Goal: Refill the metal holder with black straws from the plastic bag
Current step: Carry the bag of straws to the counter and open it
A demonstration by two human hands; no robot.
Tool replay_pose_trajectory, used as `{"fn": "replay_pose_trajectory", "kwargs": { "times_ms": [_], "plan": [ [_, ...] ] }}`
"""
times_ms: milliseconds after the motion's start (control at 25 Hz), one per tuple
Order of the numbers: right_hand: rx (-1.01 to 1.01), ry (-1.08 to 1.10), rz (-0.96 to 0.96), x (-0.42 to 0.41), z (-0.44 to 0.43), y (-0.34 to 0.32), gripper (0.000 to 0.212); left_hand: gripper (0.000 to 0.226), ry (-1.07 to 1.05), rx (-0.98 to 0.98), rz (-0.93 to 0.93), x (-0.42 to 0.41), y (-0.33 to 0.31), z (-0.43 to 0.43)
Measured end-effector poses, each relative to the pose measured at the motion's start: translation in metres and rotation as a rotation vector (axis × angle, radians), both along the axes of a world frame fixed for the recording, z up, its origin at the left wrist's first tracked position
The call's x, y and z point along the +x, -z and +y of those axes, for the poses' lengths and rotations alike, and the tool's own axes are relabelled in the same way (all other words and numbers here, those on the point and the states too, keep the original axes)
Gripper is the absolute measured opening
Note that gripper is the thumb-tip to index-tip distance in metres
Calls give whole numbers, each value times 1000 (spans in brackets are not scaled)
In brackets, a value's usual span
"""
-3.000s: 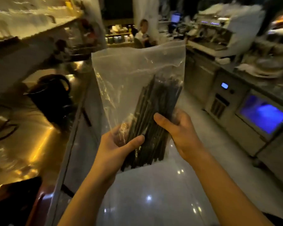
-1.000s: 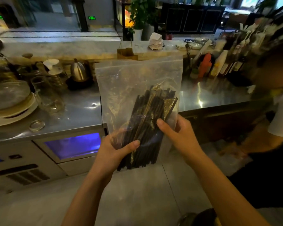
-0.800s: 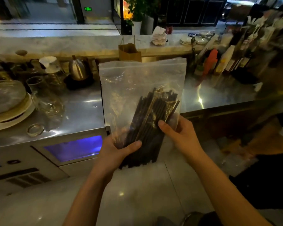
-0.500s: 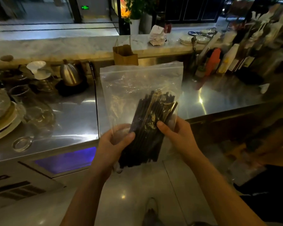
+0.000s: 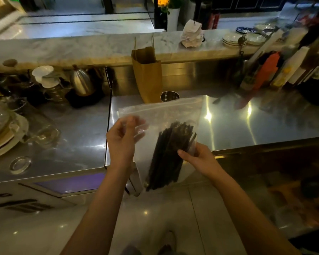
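Note:
A clear plastic bag (image 5: 166,115) with a bundle of black straws (image 5: 170,153) inside hangs over the front edge of the steel counter (image 5: 247,124). My right hand (image 5: 199,160) grips the bag and the straws through the plastic at the bundle's middle. Near the bag's upper left side, my left hand (image 5: 122,138) is blurred, with curled fingers pinching the plastic. Just behind the bag's top edge stands a round metal holder (image 5: 169,96); only its dark opening shows.
A brown paper bag (image 5: 147,74) stands beside the holder. Left are a steel kettle (image 5: 80,82), glassware (image 5: 42,129) and stacked plates (image 5: 6,142). Bottles (image 5: 276,70) crowd the right back. A marble ledge (image 5: 81,48) carries plates and receipts.
My left hand let go of the straw bundle and rose to the bag's upper left side. The bag came lower and closer to the counter; my view dipped toward it.

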State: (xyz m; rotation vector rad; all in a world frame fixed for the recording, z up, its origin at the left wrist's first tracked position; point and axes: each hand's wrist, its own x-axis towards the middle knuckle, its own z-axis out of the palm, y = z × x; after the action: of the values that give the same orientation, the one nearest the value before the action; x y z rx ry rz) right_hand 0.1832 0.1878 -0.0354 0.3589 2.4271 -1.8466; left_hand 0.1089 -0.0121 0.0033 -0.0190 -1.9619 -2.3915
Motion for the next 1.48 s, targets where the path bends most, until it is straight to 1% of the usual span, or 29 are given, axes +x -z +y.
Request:
{"fn": "replay_pose_trajectory", "kwargs": {
  "times_ms": [80,120,160,200,280,400,520,680,760,880,1000,1120,1200,1280,1400,1480],
  "plan": [
    [-16,89,41,-11,8,0,32,21,0,-40,34,-7,7,5],
    [-37,166,94,-18,10,-4,41,21,15,-58,51,-11,9,6],
    [-43,233,163,-26,13,-10,45,20,39,-83,70,-15,12,6],
    [-42,283,233,-35,14,-16,45,20,62,-107,84,-20,14,5],
    [-28,361,327,-54,13,-26,38,19,85,-125,92,-29,17,2],
    [29,471,405,-78,9,-22,19,17,91,-118,89,-48,20,-6],
    [-20,493,384,-108,-2,-18,12,16,99,-120,72,-81,26,-21],
    [-93,557,346,-140,-27,-15,14,17,155,-180,61,-123,33,-46],
    [-93,598,331,-154,-37,-13,13,20,222,-271,64,-143,35,-58],
    [-76,643,305,-171,-43,-11,12,18,353,-479,99,-173,35,-73],
    [-57,565,282,-184,-47,-8,12,19,458,-662,197,-194,28,-77],
    [-46,473,266,-201,-46,-4,10,17,542,-783,306,-210,19,-63],
    [-39,459,253,-209,-40,2,11,15,595,-850,330,-221,17,-49],
    [-44,441,230,-214,-30,10,11,12,634,-869,266,-231,19,-37],
    [0,430,218,-216,-12,22,11,6,686,-882,152,-237,26,-16],
    [53,482,193,-214,-5,26,19,5,687,-885,106,-235,29,-4]
  ]
}}
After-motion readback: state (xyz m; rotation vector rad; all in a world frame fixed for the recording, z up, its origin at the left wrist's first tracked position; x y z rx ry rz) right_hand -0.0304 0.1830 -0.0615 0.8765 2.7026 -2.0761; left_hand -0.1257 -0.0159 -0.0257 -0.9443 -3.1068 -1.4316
